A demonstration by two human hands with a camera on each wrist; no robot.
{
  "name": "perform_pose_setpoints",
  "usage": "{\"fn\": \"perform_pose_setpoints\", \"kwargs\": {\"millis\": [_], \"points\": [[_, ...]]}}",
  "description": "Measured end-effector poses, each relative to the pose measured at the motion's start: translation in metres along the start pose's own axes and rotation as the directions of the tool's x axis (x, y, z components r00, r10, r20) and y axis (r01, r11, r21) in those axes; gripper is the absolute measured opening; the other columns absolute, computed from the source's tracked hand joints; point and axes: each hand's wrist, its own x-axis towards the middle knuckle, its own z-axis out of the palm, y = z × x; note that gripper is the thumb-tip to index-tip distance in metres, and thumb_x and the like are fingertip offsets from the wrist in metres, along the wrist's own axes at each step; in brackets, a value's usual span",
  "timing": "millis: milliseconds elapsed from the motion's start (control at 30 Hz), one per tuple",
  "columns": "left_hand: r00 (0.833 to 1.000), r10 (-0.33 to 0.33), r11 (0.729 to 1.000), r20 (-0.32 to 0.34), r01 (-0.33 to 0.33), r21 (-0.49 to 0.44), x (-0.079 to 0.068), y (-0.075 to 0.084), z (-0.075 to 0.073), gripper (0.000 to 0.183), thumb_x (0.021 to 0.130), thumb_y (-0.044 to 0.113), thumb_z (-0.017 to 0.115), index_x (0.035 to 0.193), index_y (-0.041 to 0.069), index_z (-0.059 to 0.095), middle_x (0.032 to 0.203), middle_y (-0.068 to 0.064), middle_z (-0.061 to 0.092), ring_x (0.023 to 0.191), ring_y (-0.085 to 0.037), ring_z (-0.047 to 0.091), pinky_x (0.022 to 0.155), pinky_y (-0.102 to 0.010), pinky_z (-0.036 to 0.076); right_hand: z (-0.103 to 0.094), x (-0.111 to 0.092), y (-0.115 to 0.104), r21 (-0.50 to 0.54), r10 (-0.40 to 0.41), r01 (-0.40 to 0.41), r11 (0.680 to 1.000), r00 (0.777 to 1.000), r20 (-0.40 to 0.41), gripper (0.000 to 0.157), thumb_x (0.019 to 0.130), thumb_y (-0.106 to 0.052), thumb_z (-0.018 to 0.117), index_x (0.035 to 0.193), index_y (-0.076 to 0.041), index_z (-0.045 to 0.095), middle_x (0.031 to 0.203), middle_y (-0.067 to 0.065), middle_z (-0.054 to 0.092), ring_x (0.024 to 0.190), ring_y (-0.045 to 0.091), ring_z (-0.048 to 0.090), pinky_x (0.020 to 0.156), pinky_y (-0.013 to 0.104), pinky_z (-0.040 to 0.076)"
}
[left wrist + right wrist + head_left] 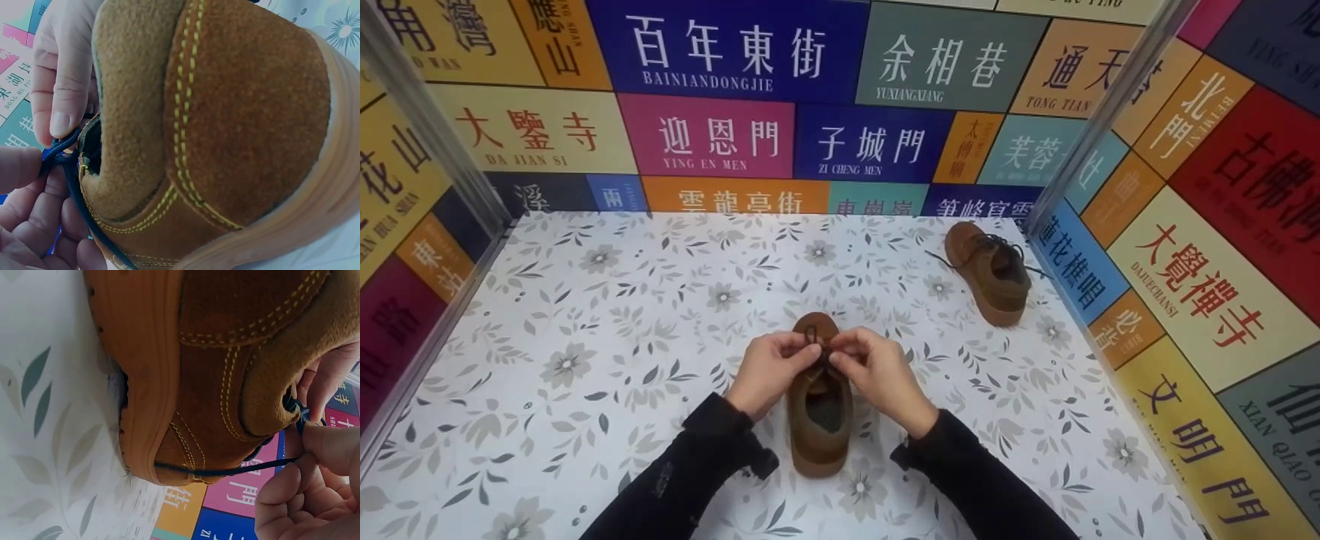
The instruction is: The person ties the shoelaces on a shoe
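A brown suede shoe [819, 448] with yellow stitching stands on the flowered surface, toe pointing away. My left hand [769, 371] pinches its dark lace [79, 197] between thumb and fingertips over the front of the opening. From the other side my right hand [885, 375] pinches the lace too, thumb against forefinger. A small loop of lace stands up by the left fingertips. In the right wrist view, one lace strand [242, 469] runs along the shoe's side to the right hand's curled fingers. The fingers partly hide the crossing of the laces.
The matching brown shoe [988, 277] stands at the back right, its laces loose and trailing. Panels with coloured signs [712, 139] wall in the back and both sides. White sheeting [607, 315] with grey leaves and flowers covers the surface.
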Motion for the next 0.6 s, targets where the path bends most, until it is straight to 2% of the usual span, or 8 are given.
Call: {"fn": "perform_pose_setpoints", "kwargs": {"millis": [133,300,400,500,600], "points": [[1.0,0.005,1.0,-0.01,-0.005,0.014,-0.0003,-0.0003,-0.0012,0.019,0.099,0.013,0.076,0.108,-0.003,0.079,0.105,-0.015,0.081,0.089,-0.012,0.075,0.078,-0.021,0.057,0.0012,0.003,-0.0034,-0.067,-0.009,0.009,0.998,1.0,-0.006,0.014,0.096,-0.007,0.079,0.109,-0.008,0.073,0.09,0.004,0.079,0.078,0.013,0.071,0.069,0.022,0.057],[1.0,0.015,1.0,-0.009,-0.015,0.015,-0.0009,0.0005,-0.0027,0.02,0.098,0.014,0.077,0.108,-0.003,0.079,0.104,-0.015,0.082,0.088,-0.011,0.075,0.077,-0.021,0.058,0.0019,0.0051,-0.0077,-0.099,-0.027,0.027,0.995,1.0,-0.001,0.015,0.095,-0.005,0.078,0.109,-0.007,0.073,0.088,0.005,0.079,0.076,0.014,0.071,0.068,0.023,0.057],[1.0,-0.001,1.0,-0.01,0.001,-0.02,-0.0007,0.0007,-0.0039,0.019,0.097,0.009,0.07,0.11,-0.002,0.08,0.102,-0.014,0.082,0.087,-0.012,0.075,0.078,-0.023,0.059,0.0017,0.006,-0.0082,-0.103,-0.026,0.027,0.994,1.0,0.008,0.016,0.095,-0.005,0.078,0.11,-0.006,0.073,0.09,0.006,0.079,0.078,0.015,0.073,0.07,0.024,0.059],[1.0,-0.009,0.999,0.006,0.009,-0.038,0.0005,0.0002,-0.0051,0.027,0.094,0.001,0.061,0.114,-0.002,0.079,0.101,-0.013,0.082,0.089,-0.014,0.075,0.08,-0.024,0.061,0.0019,0.0066,-0.0077,-0.11,-0.028,0.029,0.994,1.0,0.011,0.017,0.094,-0.005,0.079,0.11,-0.006,0.072,0.089,0.006,0.079,0.078,0.016,0.074,0.07,0.024,0.059],[0.999,0.018,1.0,0.04,-0.018,-0.006,0.0016,-0.0005,-0.0062,0.025,0.096,0.0,0.064,0.118,-0.002,0.077,0.102,-0.015,0.081,0.091,-0.015,0.076,0.08,-0.022,0.061,0.0025,0.0071,-0.0065,-0.109,-0.026,0.027,0.994,1.0,0.014,0.018,0.094,-0.005,0.079,0.111,-0.006,0.072,0.089,0.006,0.08,0.078,0.016,0.074,0.07,0.024,0.059]]}}
